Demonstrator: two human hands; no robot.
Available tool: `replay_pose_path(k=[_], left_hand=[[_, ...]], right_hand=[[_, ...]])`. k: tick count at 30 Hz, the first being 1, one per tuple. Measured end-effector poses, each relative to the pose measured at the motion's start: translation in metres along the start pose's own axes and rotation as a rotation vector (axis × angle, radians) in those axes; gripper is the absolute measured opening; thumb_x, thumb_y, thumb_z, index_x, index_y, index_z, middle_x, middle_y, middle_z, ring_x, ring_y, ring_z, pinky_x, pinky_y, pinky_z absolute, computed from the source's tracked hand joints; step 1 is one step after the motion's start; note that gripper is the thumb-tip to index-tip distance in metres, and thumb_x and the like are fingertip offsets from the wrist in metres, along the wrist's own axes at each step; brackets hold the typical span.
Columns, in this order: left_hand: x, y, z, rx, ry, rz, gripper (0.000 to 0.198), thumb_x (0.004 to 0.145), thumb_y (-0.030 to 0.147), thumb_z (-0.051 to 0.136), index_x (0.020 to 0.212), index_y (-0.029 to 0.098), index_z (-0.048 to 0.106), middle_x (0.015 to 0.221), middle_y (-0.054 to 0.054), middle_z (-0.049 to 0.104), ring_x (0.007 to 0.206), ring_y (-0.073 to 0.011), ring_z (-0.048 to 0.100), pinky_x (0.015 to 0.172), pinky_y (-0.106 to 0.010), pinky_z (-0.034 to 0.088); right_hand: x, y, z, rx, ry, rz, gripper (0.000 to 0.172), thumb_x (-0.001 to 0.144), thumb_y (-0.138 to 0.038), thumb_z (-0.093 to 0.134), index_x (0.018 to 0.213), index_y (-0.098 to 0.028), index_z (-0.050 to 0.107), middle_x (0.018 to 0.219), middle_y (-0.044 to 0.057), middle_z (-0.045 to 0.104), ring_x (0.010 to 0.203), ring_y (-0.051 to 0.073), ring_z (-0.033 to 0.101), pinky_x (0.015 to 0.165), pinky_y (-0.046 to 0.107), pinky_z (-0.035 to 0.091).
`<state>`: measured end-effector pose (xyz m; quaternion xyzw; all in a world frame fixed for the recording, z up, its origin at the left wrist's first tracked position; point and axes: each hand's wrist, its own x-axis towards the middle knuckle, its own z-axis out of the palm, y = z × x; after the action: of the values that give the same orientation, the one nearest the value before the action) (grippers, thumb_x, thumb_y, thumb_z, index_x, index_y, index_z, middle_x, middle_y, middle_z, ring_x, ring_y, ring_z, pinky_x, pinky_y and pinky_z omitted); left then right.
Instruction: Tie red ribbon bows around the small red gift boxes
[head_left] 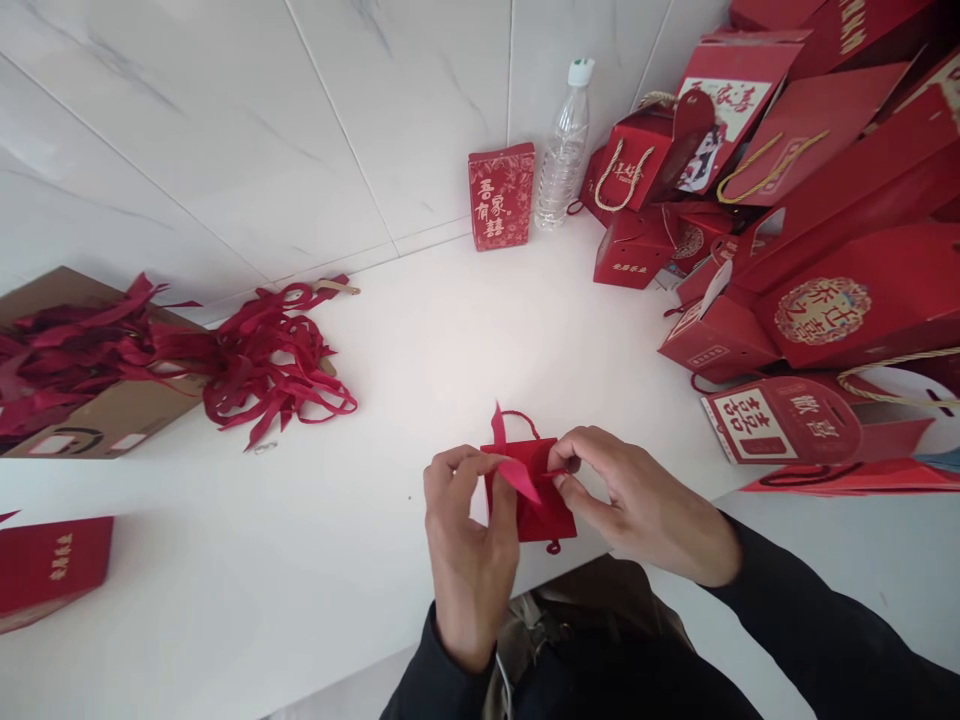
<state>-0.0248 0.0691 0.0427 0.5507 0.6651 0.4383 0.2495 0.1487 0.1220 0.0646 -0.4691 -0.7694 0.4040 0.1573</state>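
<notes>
A small red gift box [536,522] with a dark red cord handle sits near the front edge of the white table. Over its top runs a bright red ribbon [519,478], one end standing up at the far side. My left hand [472,510] pinches the ribbon on the left, with a loose flap of it lying across the fingertips. On the right, the thumb and forefinger of my right hand [600,485] are closed on another part of the ribbon, just above the box. The fingers cover part of the box top, so the ribbon's crossing is partly hidden.
A cardboard box [150,410] at the left spills tangled red ribbons [277,350]. A red box [60,565] lies at the left edge. Against the wall stand an upright red box [502,197] and a clear bottle [562,155]. Red gift boxes [817,300] pile up at the right.
</notes>
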Motion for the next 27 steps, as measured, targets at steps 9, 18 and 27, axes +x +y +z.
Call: replay_pose_path(k=[9,18,27], left_hand=[[-0.027,-0.006,-0.004,0.025,0.072,-0.165,0.021,0.095,0.032,0.058,0.114,0.024,0.055,0.108,-0.007,0.061,0.092,-0.0191,0.057,0.077,-0.032,0.052],[-0.037,-0.009,0.003,0.068,0.016,-0.051,0.009,0.096,0.023,0.057,0.087,0.023,0.06,0.115,-0.008,0.062,0.113,-0.0204,0.061,0.083,-0.03,0.054],[-0.039,-0.011,0.0,0.008,-0.02,-0.087,0.017,0.099,0.026,0.051,0.083,0.021,0.056,0.118,-0.01,0.063,0.107,-0.0187,0.064,0.075,-0.027,0.057]], right_hand=[[-0.004,0.002,0.006,0.106,0.032,0.08,0.009,0.095,-0.02,0.051,0.1,-0.025,0.057,0.101,0.003,0.068,0.085,0.018,0.062,0.053,0.027,0.042],[-0.009,-0.002,0.008,0.15,0.021,0.153,0.014,0.101,-0.034,0.044,0.097,-0.024,0.052,0.087,0.0,0.065,0.055,0.013,0.047,0.051,0.028,0.037],[-0.002,0.005,0.012,0.451,0.032,0.252,0.021,0.1,-0.04,0.045,0.095,-0.025,0.059,0.085,0.0,0.065,0.072,0.018,0.056,0.058,0.029,0.039]])
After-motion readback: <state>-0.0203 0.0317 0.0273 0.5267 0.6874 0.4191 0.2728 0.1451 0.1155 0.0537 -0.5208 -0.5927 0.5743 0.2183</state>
